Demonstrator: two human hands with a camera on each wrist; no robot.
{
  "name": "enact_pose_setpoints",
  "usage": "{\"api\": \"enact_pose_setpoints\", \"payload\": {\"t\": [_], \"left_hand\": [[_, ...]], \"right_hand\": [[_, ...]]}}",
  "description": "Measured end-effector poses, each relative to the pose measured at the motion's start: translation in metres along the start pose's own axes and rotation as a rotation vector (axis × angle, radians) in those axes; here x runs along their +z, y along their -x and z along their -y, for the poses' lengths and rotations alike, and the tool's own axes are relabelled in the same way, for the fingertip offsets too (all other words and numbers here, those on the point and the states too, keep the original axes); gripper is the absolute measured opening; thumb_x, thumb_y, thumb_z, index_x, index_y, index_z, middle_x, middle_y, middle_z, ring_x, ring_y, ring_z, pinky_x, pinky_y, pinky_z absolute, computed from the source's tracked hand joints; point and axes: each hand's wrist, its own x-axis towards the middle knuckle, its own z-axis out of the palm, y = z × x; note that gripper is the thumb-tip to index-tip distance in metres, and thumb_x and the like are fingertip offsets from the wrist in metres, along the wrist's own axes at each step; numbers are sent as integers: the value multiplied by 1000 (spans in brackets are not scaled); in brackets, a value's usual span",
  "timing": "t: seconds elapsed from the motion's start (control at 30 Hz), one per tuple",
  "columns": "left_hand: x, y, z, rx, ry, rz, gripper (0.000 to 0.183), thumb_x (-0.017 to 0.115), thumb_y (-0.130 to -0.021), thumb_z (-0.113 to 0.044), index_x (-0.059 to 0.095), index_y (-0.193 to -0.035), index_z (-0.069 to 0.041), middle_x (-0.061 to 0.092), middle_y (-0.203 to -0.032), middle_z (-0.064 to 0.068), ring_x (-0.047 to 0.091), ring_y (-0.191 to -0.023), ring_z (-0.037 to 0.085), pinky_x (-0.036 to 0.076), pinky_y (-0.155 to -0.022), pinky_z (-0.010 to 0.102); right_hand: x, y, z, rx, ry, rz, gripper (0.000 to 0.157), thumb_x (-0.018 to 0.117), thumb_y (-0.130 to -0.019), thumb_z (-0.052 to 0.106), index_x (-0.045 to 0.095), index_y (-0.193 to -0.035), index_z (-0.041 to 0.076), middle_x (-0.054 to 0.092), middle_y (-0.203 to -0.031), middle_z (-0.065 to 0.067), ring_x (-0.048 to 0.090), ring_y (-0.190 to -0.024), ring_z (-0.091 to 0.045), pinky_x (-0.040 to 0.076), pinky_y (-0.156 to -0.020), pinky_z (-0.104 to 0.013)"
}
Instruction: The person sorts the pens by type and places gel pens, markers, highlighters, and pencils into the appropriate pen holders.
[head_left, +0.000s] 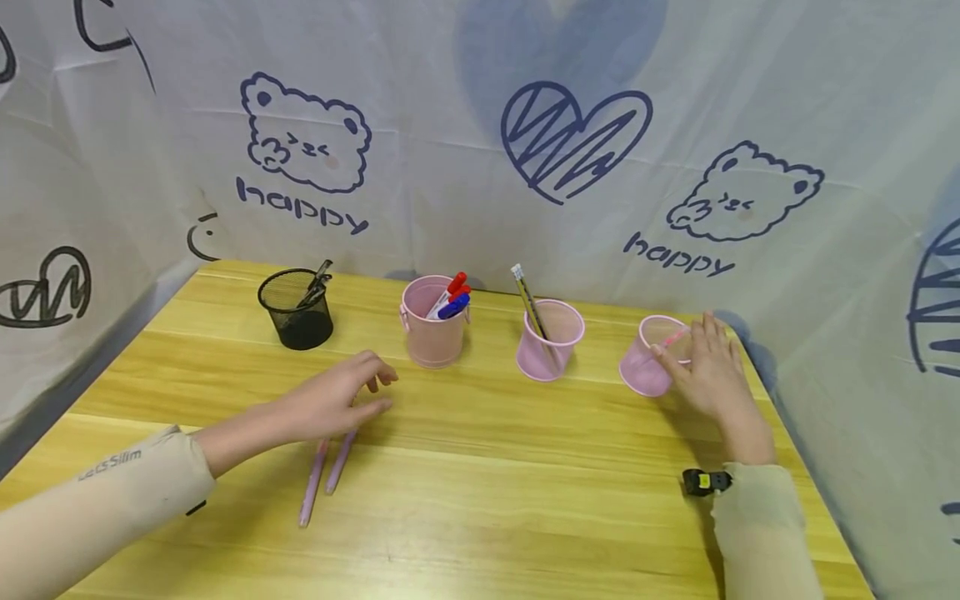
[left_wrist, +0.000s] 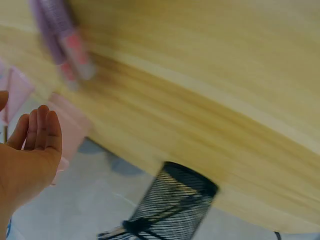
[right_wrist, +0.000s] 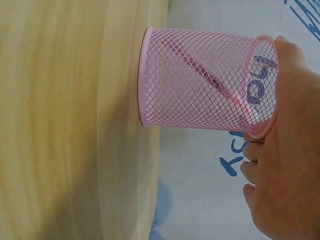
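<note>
My right hand (head_left: pixel 712 371) is at the rim of the rightmost pink mesh pen cup (head_left: pixel 645 372), thumb on one side and fingers on the other. A pen with a pink end (right_wrist: pixel 240 104) leans inside that cup, and no pen shows between the fingers. My left hand (head_left: pixel 341 398), its fingers loosely bent and nothing in them, hovers over the table. Below it, two purple pens (head_left: pixel 313 487) lie side by side on the wood; the left wrist view shows their pink ends (left_wrist: pixel 76 49).
Along the back stand a black mesh cup (head_left: pixel 306 329) with black pens, a pink bucket (head_left: pixel 435 337) with red and blue markers, and a pink mesh cup (head_left: pixel 542 354) with pencils. A small black device (head_left: pixel 697 482) sits by the right sleeve. A drawn-on cloth (head_left: pixel 450 167) hangs behind.
</note>
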Motion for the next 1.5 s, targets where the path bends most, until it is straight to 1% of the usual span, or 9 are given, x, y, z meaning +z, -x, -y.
{"api": "enact_pose_setpoints", "payload": {"t": [0.17, 0.23, 0.33, 0.67, 0.8, 1.07, 1.2, 1.37, 1.5], "left_hand": [[1, 10, 17, 35, -126, 74, 46, 78, -95, -25, 64, -129, 1, 62, -122, 11, 63, -104, 21, 58, -88, 41], [0, 13, 22, 49, -145, 99, 53, 80, -93, -31, 63, -131, 2, 60, -122, 11, 60, -102, 19, 56, -86, 40], [-3, 17, 25, 50, -133, 139, 61, 81, -92, -36, 60, -135, 3, 57, -123, 11, 55, -101, 17, 54, -85, 39], [-9, 23, 28, 5, -68, 230, 75, 82, -86, -54, 60, -135, -1, 51, -130, 11, 53, -109, 24, 51, -88, 40], [-7, 25, 30, 0, -59, 226, 74, 82, -85, -56, 61, -132, -3, 50, -129, 9, 53, -111, 24, 52, -90, 43], [-1, 26, 33, 3, -4, 185, 67, 84, -82, -53, 62, -124, -5, 51, -124, 8, 50, -108, 23, 49, -87, 37], [0, 25, 33, -11, 28, 183, 65, 86, -82, -51, 62, -122, -6, 52, -124, 8, 51, -109, 24, 51, -90, 41], [0, 24, 34, -33, 87, 191, 63, 87, -82, -46, 61, -121, -5, 52, -123, 8, 54, -113, 26, 53, -96, 45], [0, 24, 35, -56, 154, 189, 64, 89, -81, -40, 58, -123, -3, 53, -122, 9, 57, -113, 26, 55, -96, 43]], "right_hand": [[-1, 0, 0, -1, -2, 1, 104, 34, -106, 66, 4, -158, -18, -14, -166, -35, -10, -154, -54, -7, -122, -70], [0, 1, 0, -4, 1, -1, 103, 34, -106, 66, 4, -157, -18, -13, -166, -36, -10, -154, -55, -6, -122, -70], [0, 1, 1, -5, 5, -6, 103, 34, -106, 66, 5, -157, -19, -13, -166, -36, -9, -154, -55, -6, -122, -71], [-2, 1, 5, -8, 2, -16, 101, 36, -107, 64, 8, -157, -19, -10, -166, -37, -7, -154, -56, -3, -122, -72], [-2, 2, 5, -8, 4, -18, 101, 36, -106, 64, 8, -157, -19, -10, -166, -38, -6, -153, -56, -2, -122, -72], [-1, 1, 4, 0, 5, -24, 102, 37, -106, 65, 9, -157, -19, -9, -166, -38, -6, -154, -56, 0, -122, -73], [-1, 1, 4, 0, 8, -26, 102, 37, -106, 65, 9, -157, -19, -8, -166, -38, -5, -154, -56, 2, -122, -73], [0, 1, 3, 1, 11, -23, 103, 37, -106, 65, 9, -157, -19, -9, -165, -38, -5, -153, -57, 2, -121, -74], [1, 0, 2, 4, 16, -18, 103, 37, -106, 66, 8, -158, -18, -9, -165, -38, -4, -153, -57, 2, -121, -73]]}}
